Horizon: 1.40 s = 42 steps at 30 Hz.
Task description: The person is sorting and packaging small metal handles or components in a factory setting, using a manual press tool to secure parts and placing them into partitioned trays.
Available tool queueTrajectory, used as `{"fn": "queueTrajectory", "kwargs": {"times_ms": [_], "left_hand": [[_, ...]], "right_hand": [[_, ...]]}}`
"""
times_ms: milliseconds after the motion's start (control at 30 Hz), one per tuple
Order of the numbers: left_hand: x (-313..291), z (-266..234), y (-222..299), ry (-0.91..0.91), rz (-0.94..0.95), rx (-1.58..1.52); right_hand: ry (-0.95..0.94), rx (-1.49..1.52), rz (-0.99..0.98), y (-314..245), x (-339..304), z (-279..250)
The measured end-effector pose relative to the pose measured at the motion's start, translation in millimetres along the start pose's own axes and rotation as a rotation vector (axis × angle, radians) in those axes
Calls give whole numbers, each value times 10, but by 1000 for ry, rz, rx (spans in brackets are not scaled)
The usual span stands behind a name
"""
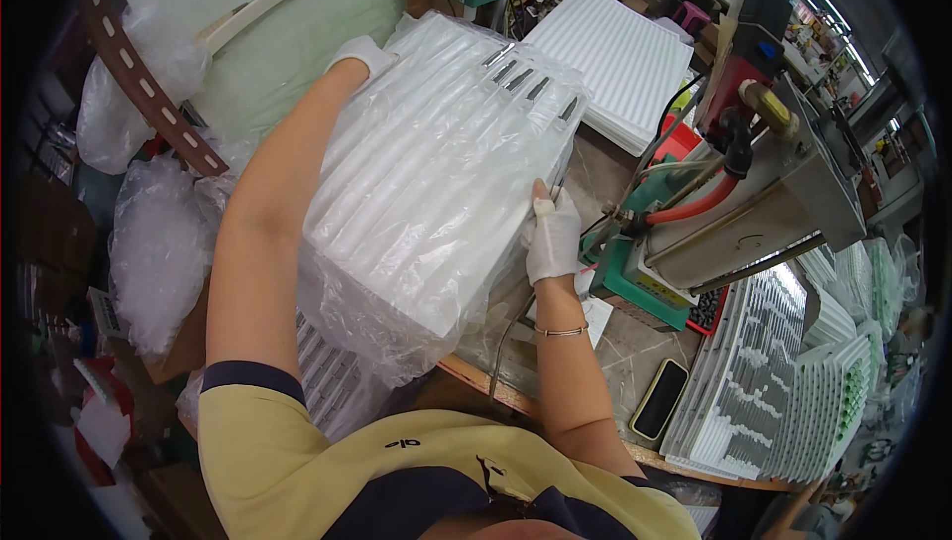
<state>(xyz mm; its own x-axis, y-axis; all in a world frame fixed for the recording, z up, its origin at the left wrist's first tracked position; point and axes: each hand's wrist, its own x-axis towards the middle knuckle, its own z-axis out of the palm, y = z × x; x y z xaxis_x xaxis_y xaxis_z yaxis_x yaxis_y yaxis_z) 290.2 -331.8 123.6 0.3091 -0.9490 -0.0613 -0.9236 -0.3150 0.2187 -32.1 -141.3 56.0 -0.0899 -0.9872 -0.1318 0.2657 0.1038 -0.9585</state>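
A white ridged plastic tray (416,173) lies in front of me inside a loose clear plastic bag (382,357). Several dark, slim metal pieces (535,91) sit in its grooves near the far right corner. My left hand (363,54), in a white glove, grips the bagged tray at its far left edge; its fingers are partly hidden. On the right side my right hand (553,236), gloved with a bare thumb tip, holds the edge with the thumb on top and the other fingers mostly out of sight. The bag's near end hangs past the table edge.
A stack of white ridged trays (615,59) stands at the far right. Beside my right arm are a green-based press machine (645,287) with a red hose, a phone (659,398) and filled trays (739,376). Crumpled plastic bags (159,252) hang at the left.
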Motion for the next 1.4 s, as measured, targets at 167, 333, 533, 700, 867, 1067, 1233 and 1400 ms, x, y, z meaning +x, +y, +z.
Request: {"fn": "queueTrajectory", "kwargs": {"times_ms": [167, 333, 533, 700, 867, 1067, 1233, 1400], "left_hand": [[-131, -35, -66, 169, 131, -182], [-343, -83, -38, 275, 102, -236], [-669, -158, -160, 328, 92, -249], [-973, -156, -566, 258, 188, -244], [-1552, -162, -899, 299, 252, -316], [-2157, -198, -1581, 593, 295, -166], [-2771, -372, -2218, 526, 290, -157], [-3484, -421, -2583, 627, 221, -224]], "right_hand": [[19, -17, -45, 11, 19, -2], [-13, -221, -192, 17, -27, -36], [-36, -320, -135, -84, -498, 12], [-141, -259, -90, -92, -1058, 18], [-307, -251, -85, -49, -1626, 6], [-445, -246, 26, 62, -2173, 28], [-558, -231, -21, 152, -2679, 161], [-764, -114, 257, 228, -3177, 411]]}}
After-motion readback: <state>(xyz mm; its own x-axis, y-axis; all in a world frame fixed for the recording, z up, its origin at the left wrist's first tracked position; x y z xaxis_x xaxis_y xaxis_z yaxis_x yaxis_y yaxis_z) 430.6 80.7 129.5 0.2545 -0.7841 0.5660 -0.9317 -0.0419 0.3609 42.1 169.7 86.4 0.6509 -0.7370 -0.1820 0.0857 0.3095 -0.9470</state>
